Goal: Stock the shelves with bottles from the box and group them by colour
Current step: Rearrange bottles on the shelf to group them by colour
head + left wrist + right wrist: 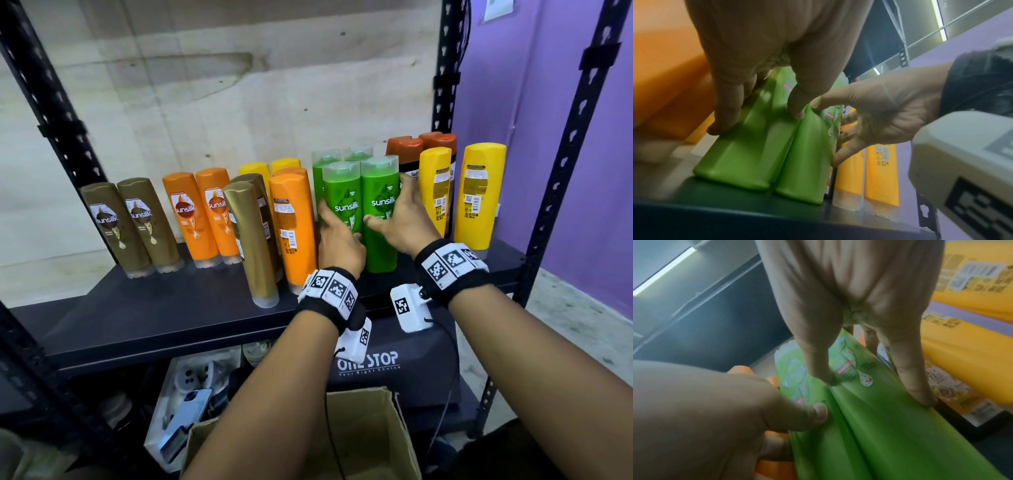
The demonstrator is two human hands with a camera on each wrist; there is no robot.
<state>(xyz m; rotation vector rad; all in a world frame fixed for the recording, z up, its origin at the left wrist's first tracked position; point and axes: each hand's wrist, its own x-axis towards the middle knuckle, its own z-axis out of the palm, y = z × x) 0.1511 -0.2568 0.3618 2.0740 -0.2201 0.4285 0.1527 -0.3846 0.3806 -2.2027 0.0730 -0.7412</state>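
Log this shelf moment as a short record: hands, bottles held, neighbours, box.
left hand: grips the front left green bottle
right hand: grips the front right green bottle
green group: two more green bottles behind, upright
left neighbour: orange bottle
right neighbour: yellow bottle
shelf: dark, bottles standing on it
cardboard box: below, open

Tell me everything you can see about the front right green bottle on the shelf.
The front right green bottle is glossy green plastic with a clear flip cap on top and a white "sunsilk" label facing forward. It stands upright on the dark shelf, side by side against a matching green bottle on its left, with yellow bottles to its right. The right hand grips it, thumb on the front, fingers round its right side.
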